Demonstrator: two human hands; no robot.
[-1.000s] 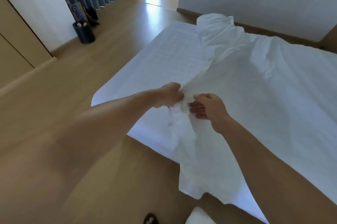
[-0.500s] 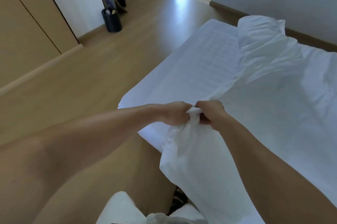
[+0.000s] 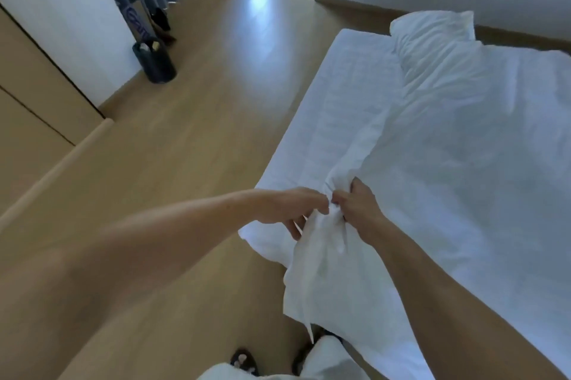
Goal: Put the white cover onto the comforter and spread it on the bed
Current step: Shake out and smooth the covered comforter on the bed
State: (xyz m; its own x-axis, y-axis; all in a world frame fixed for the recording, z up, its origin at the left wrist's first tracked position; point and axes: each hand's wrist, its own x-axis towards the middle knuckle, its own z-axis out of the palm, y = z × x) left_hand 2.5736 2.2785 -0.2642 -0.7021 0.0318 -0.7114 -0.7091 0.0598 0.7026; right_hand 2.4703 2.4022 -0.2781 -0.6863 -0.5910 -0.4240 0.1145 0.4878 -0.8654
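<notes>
1. Left of the grip: the left hand (image 3: 289,209) reaches in over the floor (image 3: 200,147), its fingertips pinching the bunched corner of the cover (image 3: 463,178). A thin tie (image 3: 304,302) dangles just below the pinch.
2. At the grip: the right hand (image 3: 360,208), nearly touching the left, clenches the same corner, with the cloth wadded between the two.
3. Beyond and right of the grip: the rest of the cover lies rumpled across the bed (image 3: 262,240). A quilted layer (image 3: 343,86) shows bare on its far left; whether that is the comforter cannot be told.
4. Handling, as a judgement: the cover looks light, thin and limp. It drapes and creases and will not hold a shape. It is likely best held firmly at corners and seams, where the ties sit. Pinching mid-panel would only gather slack.
</notes>
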